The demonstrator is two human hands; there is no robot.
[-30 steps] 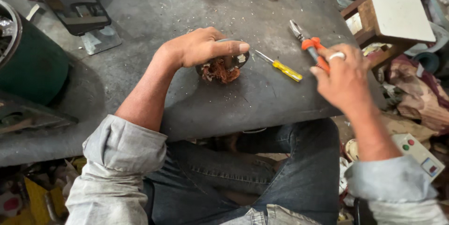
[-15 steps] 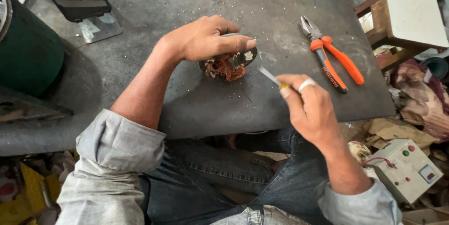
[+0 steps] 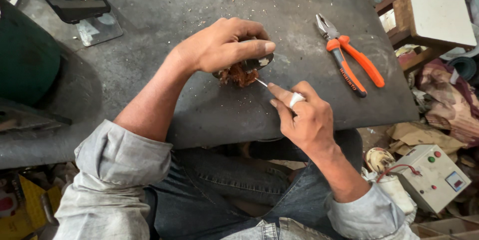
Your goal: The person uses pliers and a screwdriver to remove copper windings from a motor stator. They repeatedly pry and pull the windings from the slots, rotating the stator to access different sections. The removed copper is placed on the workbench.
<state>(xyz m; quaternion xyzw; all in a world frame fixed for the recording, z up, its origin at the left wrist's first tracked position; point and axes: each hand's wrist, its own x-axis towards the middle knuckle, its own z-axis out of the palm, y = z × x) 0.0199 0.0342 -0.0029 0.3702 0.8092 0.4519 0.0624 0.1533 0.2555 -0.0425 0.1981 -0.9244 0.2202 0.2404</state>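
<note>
copper-wound motor part (image 3: 243,72), a small dark metal piece with tangled reddish-brown wire spilling from it, is being held down on the grey worktable (image 3: 199,0) near its front edge. it is being covered and clamped from above by the left hand (image 3: 219,45), fingers curled over it. a screwdriver (image 3: 261,82) is being gripped tightly in the right hand (image 3: 304,118), its metal tip being pressed against the windings. orange-handled pliers (image 3: 349,63) are lying apart to the right on the table.
</note>
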